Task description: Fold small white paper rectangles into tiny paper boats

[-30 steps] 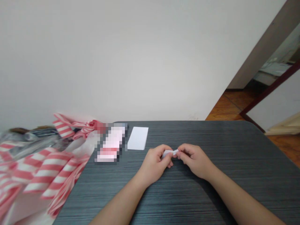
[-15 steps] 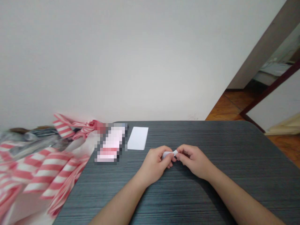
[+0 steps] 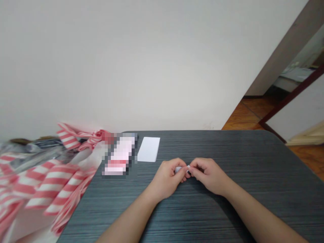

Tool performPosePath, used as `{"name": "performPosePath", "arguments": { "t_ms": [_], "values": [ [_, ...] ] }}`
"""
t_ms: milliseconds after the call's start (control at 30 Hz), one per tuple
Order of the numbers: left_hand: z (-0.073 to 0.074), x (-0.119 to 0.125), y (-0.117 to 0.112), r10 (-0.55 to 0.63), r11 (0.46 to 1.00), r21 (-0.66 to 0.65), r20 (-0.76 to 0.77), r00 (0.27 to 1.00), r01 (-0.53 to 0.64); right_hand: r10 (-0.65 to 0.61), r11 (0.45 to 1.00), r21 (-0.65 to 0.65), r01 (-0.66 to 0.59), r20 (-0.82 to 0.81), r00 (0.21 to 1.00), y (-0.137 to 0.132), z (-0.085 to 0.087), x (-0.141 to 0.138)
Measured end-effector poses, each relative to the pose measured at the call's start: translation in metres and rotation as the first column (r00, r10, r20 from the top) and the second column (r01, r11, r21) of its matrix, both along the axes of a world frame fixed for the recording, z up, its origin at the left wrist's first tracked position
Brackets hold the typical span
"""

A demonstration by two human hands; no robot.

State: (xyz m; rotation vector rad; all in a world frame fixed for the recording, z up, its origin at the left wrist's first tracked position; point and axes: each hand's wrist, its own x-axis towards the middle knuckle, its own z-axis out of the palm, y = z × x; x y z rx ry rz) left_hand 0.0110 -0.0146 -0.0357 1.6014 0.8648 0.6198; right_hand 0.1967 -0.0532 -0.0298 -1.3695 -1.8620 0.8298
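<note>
Over the middle of the dark table, my left hand (image 3: 167,177) is closed around a small folded piece of white paper (image 3: 178,169). My right hand (image 3: 208,174) pinches the right end of the same paper between thumb and forefinger. The fingertips of both hands almost meet there. Most of the paper is hidden by my fingers, so its folded shape does not show fully. Beyond my left hand lies a flat stack of white paper sheets (image 3: 149,149) on the table.
A pixelated, dark-edged flat object (image 3: 120,154) lies at the left of the dark wood-grain table (image 3: 227,145). Red-and-white striped cloth (image 3: 54,180) is heaped beyond the table's left edge. A pale wall (image 3: 162,67) stands behind the table, with a wooden floor (image 3: 249,109) to the right.
My right hand has shifted slightly left and down, closer to my left. Less of the paper shows between the fingertips. The paper stack has stayed put.
</note>
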Motion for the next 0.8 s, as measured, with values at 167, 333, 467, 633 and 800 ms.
{"name": "performPosePath", "arguments": {
  "t_ms": [167, 333, 467, 633, 800],
  "values": [
    [0.002, 0.001, -0.001, 0.002, 0.999, -0.032, 0.02, 1.0, -0.001, -0.006, 1.0, -0.019, 0.005, -0.02, 1.0, -0.001, 0.002, 0.0],
    [0.0, 0.001, 0.0, -0.02, 0.998, -0.056, 0.061, 0.998, 0.023, -0.041, 0.998, -0.052, 0.037, -0.066, 0.997, -0.002, 0.004, 0.002],
    [0.0, 0.001, 0.0, -0.01, 0.997, -0.07, 0.039, 0.999, 0.013, -0.054, 0.997, -0.06, 0.049, -0.074, 0.996, -0.002, 0.002, 0.003],
    [0.0, 0.001, 0.0, 0.005, 0.995, -0.096, 0.059, 0.998, 0.001, -0.048, 0.999, -0.021, 0.046, -0.113, 0.992, -0.001, -0.005, 0.003],
    [-0.003, 0.001, 0.0, 0.021, 0.988, -0.154, 0.113, 0.993, -0.004, 0.016, 0.995, 0.103, 0.002, -0.173, 0.985, 0.0, -0.008, 0.006]
  ]
}}
